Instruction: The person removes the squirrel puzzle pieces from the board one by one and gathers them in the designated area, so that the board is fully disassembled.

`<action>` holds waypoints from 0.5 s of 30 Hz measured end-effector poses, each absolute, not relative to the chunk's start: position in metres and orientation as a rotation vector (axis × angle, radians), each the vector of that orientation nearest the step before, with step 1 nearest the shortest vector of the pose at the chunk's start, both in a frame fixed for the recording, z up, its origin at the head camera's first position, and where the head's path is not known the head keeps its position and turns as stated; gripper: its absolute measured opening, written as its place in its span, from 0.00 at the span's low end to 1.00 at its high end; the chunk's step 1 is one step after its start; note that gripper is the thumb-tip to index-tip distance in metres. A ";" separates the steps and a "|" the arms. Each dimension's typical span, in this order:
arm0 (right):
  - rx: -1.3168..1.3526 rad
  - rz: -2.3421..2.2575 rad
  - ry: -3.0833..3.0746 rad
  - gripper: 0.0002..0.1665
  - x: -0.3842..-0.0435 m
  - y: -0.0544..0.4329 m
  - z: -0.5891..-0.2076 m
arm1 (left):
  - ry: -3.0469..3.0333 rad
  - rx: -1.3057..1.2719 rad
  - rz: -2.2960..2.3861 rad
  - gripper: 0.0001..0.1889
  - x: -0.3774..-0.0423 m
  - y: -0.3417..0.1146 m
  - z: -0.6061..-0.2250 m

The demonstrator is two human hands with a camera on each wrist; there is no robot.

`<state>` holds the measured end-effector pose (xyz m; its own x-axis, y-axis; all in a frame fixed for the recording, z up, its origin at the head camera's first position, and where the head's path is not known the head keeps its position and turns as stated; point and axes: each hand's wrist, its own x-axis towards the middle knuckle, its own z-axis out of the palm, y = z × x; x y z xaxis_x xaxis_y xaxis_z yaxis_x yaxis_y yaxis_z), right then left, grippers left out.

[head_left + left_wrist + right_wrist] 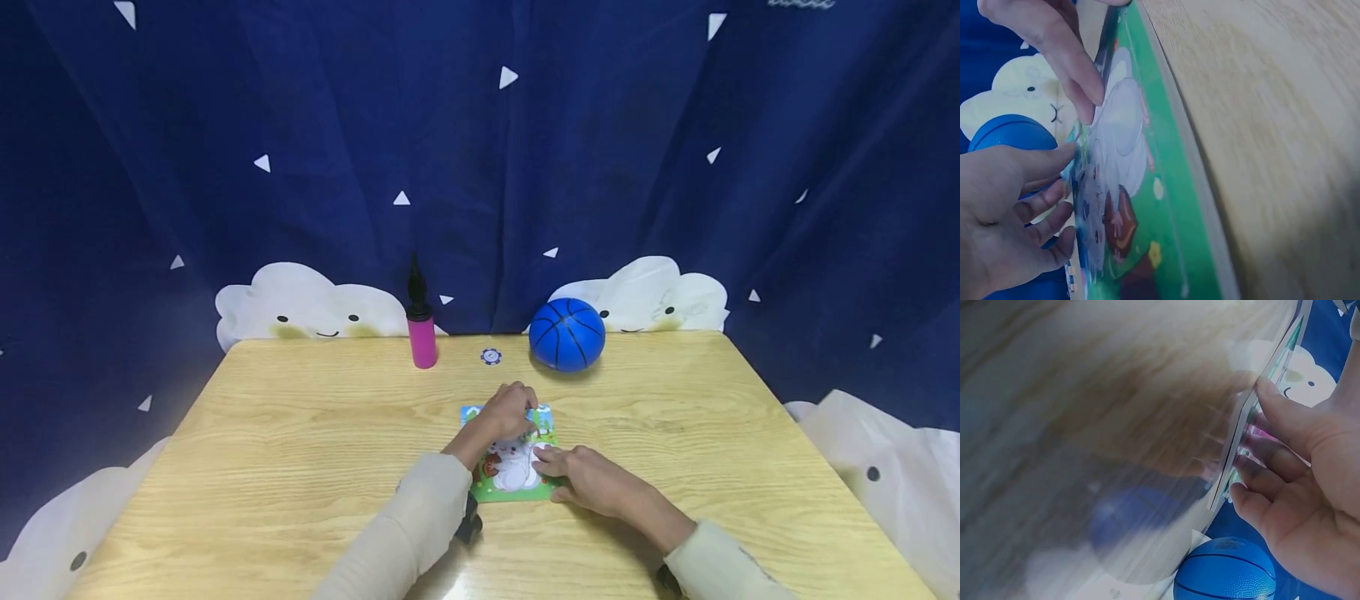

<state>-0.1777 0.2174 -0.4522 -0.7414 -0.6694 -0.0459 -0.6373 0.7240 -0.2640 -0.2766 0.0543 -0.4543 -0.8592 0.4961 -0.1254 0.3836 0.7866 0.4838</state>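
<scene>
A flat picture board (517, 492) with a white cartoon animal on a green ground lies on the table. My left hand (508, 412) reaches over its far part, the fingers bent downward. In the left wrist view the left hand (1016, 212) has its thumb and loosely bent fingers apart at the board's surface, with nothing visible between them. At the right side of the board, my right hand (596, 482) rests its extended fingers on the picture. Seen from the right wrist, the right hand (1297, 469) has its thumb at the board's near edge.
A blue basketball (567, 335) sits at the back of the wooden table (300, 450). Left of it lies a small round blue-and-white chip (491, 357), and farther left stands a pink hand pump (422, 337) with a black top. A dark blue curtain (450, 125) hangs behind.
</scene>
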 end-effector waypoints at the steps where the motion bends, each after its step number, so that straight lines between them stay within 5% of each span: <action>1: -1.063 -0.352 2.785 0.31 -0.178 0.217 -0.452 | 2.737 0.680 0.689 0.11 -0.277 0.054 -0.455; 6: -1.069 -0.370 2.777 0.31 -0.178 0.216 -0.452 | 2.768 0.676 0.828 0.01 -0.281 0.054 -0.460; 15: -1.064 -0.395 2.779 0.31 -0.177 0.219 -0.452 | 2.694 0.703 1.142 0.06 -0.284 0.054 -0.454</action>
<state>-0.1770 0.2186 -0.4524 -0.7400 -0.6716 -0.0362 -0.6348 0.7153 -0.2922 -0.2841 0.0538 -0.4544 -0.8827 0.4662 0.0584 0.3662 0.6049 0.7071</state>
